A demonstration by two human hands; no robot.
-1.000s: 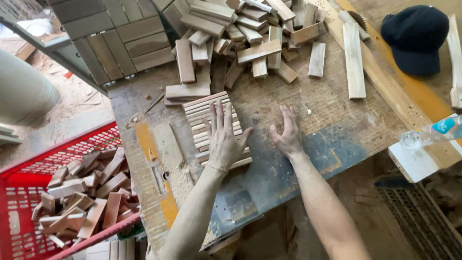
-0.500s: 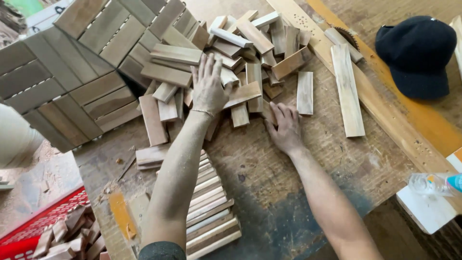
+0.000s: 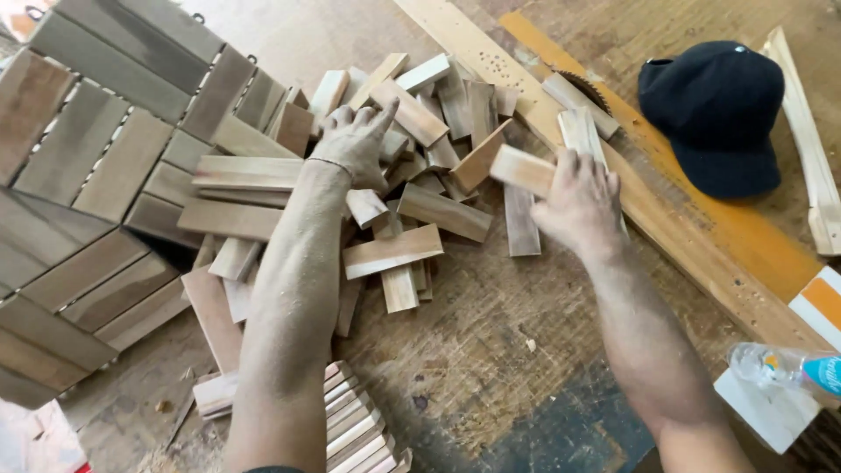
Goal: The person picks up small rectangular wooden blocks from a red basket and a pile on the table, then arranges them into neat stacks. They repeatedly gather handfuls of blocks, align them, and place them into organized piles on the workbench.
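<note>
Beside the cap (image 3: 714, 114), your hands have left the slat stack (image 3: 355, 425) for the block pile (image 3: 412, 175): your left hand (image 3: 355, 140) spreads open on it, your right hand (image 3: 578, 200) now clamps one block (image 3: 523, 169).

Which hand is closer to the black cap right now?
The right hand. It sits just left of the black cap, gripping a small wood block; the left hand rests farther off on the pile of wood pieces.

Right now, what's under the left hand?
The left hand rests on a loose pile of short wood blocks, fingers spread over the top ones. Which block the palm presses on is hidden by the hand. Below the pile, the worn table.
</note>
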